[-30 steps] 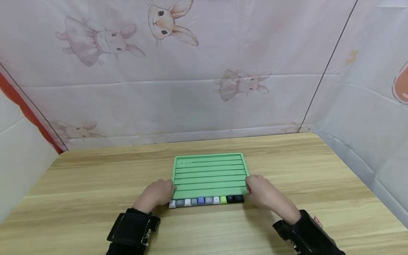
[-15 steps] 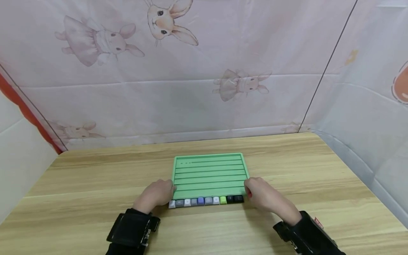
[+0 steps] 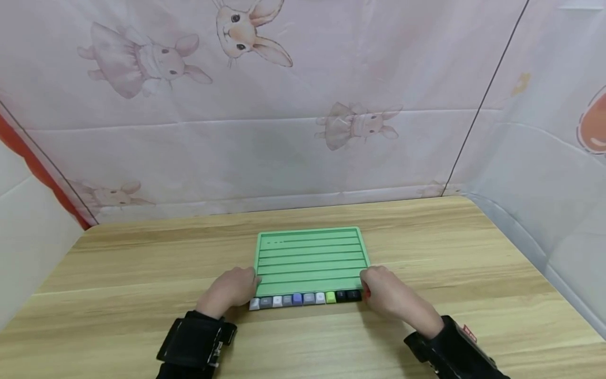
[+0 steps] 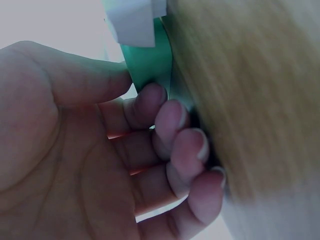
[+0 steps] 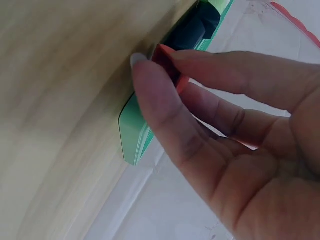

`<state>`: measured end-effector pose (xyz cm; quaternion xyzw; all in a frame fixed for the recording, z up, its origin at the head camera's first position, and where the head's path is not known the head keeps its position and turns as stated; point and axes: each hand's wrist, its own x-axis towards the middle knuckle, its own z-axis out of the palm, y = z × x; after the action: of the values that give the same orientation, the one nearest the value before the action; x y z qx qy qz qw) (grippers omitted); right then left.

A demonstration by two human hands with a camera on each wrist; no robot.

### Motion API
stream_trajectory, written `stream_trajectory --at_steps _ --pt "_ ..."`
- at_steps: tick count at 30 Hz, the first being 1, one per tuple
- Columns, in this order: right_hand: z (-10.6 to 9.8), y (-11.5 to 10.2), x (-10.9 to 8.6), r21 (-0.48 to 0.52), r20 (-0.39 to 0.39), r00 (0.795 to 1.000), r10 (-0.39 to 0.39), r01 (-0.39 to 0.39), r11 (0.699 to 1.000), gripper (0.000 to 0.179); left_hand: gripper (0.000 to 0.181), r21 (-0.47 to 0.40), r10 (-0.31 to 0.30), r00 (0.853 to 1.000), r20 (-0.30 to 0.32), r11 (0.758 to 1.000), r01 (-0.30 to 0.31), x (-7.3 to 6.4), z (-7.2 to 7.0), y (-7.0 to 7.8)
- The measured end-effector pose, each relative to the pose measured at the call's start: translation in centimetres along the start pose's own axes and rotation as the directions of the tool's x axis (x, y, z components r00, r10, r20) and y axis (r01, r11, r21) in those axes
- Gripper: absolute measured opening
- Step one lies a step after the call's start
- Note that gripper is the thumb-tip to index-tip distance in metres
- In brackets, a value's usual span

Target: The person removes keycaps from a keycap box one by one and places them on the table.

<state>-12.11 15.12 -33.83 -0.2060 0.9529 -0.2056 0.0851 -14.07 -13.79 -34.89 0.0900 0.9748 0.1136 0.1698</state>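
Note:
A green ridged tray [image 3: 310, 263] lies flat on the table. Along its front edge runs a row of keycaps [image 3: 296, 299] in white, grey, purple, lime and black. My left hand [image 3: 235, 286] grips the tray's left side near the front corner, thumb above and curled fingers at the edge; a pale keycap [image 4: 132, 25] sits beside the thumb in the left wrist view. My right hand [image 3: 384, 290] pinches a red keycap [image 5: 163, 59] between thumb and fingers, by the black keycaps [image 5: 192, 30] at the row's right end. Fingers hide part of the red keycap.
The wood-grain table [image 3: 156, 263] spreads around the tray on all sides. Behind it hangs a pale cloth [image 3: 265, 158] printed with rabbits, and similar cloth closes off both sides. Each wrist wears a black strap [image 3: 196, 339].
My right hand has shifted slightly left and toward me, bringing the red keycap closer to the row's right end. The left hand keeps its grip on the tray.

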Motion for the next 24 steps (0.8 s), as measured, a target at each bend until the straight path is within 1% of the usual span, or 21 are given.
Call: stream_trajectory --at_steps 10,17,24 --pt "0.19 -0.39 -0.11 -0.023 -0.004 1.0 -0.009 0.009 1.0 0.023 0.022 0.009 0.001 1.0 -0.002 1.0 -0.001 -0.14 -0.05 0.06" --pt "0.23 -0.5 -0.14 -0.035 -0.008 1.0 0.018 -0.018 0.999 0.024 0.022 0.01 0.004 1.0 -0.003 1.0 -0.004 -0.17 -0.03 -0.03" --pt "0.22 -0.37 -0.14 -0.061 -0.027 0.999 0.02 -0.022 0.998 0.023 0.022 0.016 0.004 1.0 0.0 1.0 -0.004 -0.23 0.0 -0.09"
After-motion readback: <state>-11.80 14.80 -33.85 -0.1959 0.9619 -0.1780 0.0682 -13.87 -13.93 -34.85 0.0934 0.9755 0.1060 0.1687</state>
